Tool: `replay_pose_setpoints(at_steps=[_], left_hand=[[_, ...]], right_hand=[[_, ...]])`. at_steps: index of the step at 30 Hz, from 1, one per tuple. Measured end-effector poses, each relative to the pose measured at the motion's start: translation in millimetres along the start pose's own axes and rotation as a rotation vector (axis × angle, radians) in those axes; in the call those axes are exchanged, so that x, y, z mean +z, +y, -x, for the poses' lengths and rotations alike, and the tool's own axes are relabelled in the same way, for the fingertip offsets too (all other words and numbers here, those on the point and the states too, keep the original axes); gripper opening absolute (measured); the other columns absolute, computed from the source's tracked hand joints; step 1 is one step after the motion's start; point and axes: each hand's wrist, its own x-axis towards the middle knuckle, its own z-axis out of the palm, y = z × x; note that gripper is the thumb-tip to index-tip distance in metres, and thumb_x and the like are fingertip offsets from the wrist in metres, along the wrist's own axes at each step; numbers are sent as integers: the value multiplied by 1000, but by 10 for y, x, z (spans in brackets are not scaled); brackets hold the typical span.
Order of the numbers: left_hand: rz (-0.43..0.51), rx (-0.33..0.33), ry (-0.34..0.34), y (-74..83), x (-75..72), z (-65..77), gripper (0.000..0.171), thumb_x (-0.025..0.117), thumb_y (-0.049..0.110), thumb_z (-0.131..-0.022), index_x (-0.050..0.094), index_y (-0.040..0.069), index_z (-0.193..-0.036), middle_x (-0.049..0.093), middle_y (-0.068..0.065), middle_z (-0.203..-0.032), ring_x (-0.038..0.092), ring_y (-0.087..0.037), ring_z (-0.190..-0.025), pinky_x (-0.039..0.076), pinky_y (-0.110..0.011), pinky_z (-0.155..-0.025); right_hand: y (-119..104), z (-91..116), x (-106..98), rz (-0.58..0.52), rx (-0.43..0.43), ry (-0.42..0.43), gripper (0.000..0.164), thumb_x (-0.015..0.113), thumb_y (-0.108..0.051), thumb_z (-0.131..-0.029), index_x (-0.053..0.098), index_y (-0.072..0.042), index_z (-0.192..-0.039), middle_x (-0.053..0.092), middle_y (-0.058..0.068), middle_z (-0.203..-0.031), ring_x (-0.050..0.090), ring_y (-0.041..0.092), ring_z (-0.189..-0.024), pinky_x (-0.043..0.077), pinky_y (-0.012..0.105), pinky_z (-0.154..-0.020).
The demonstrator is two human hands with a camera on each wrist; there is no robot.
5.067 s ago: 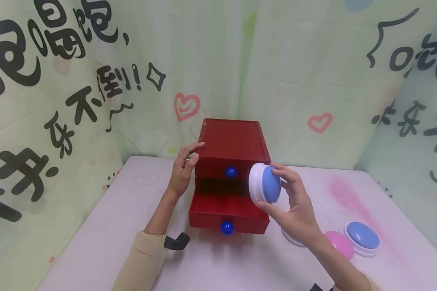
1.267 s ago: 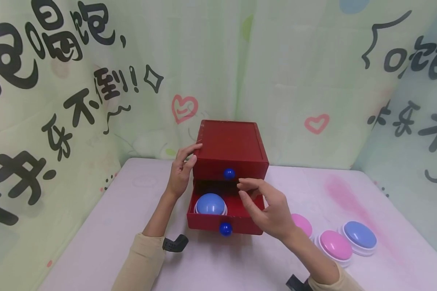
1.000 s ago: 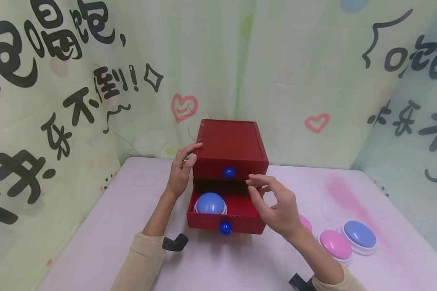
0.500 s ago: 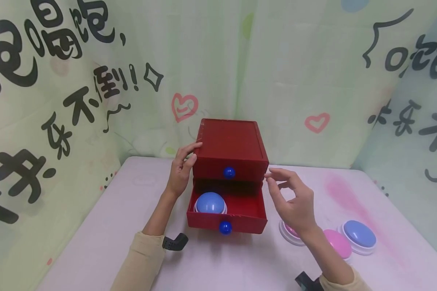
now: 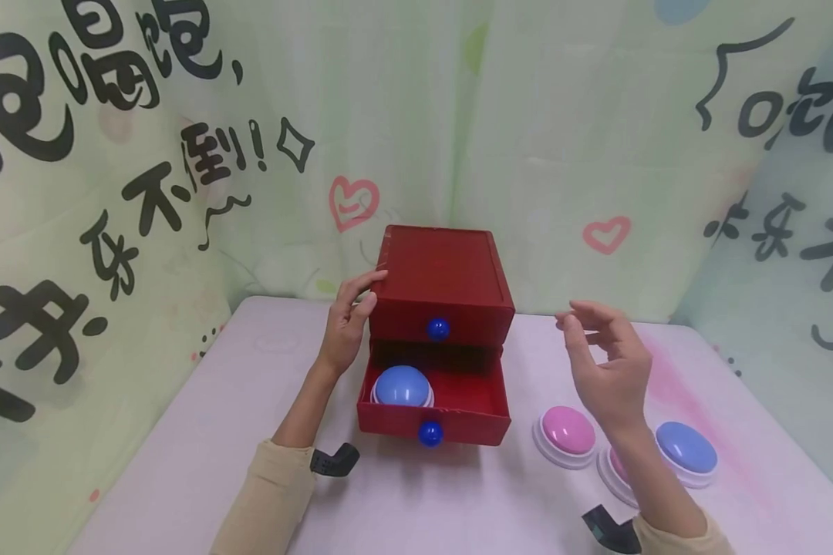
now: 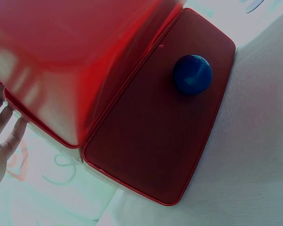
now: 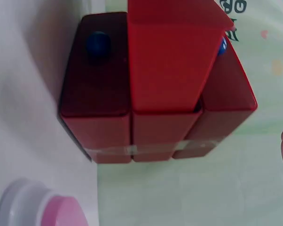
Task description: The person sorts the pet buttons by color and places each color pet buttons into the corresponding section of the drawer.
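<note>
Red box (image 5: 444, 266) stands near the back of the table (image 5: 486, 516), with straight sides and round blue knobs. It has three drawers in a stack, and the middle drawer (image 5: 472, 428) sticks out. Inside it, on the left, just behind the front wall, sits a smooth, shiny blue dome (image 5: 402, 385) with a white ring; red floor shows on its right. Of the two hands, the left hand (image 5: 340, 331) rests loose fingers on the box's left edge. The right hand (image 5: 614, 370) is up in the air, apart from the box, fingers gently bent, holding nothing. Pink domes (image 5: 568, 430) and another blue dome (image 5: 687, 447) sit close together on the right. Pale table shows between them and the box.
</note>
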Motion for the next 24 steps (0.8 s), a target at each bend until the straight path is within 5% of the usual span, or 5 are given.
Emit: replay_pose_setpoints(at_steps=[10, 18, 24], left_hand=[[6, 0, -1, 6, 1, -8, 45, 44, 19, -103, 54, 4, -144, 50, -13, -144, 46, -19, -132, 48, -28, -96], [14, -3, -3, 8, 4, 0, 45, 44, 20, -103, 54, 3, -144, 50, -14, -142, 46, -19, -132, 49, -28, -96], [9, -3, -4, 6, 7, -3, 45, 44, 19, -103, 54, 4, -144, 50, -14, -143, 46, -19, -132, 49, -28, -96]], right_hand=[[-83, -189, -203, -22, 74, 121, 24, 60, 4, -96, 63, 18, -115, 73, -13, -96, 69, 1, -85, 51, 11, -70], [225, -168, -405, 64, 144, 150, 25, 61, -2, -98, 67, 10, -119, 74, -14, -96, 69, 1, -84, 51, 11, -70], [331, -176, -559, 140, 280, 192, 26, 62, -13, -100, 69, -1, -122, 74, -18, -94, 70, 1, -84, 52, 12, -68]])
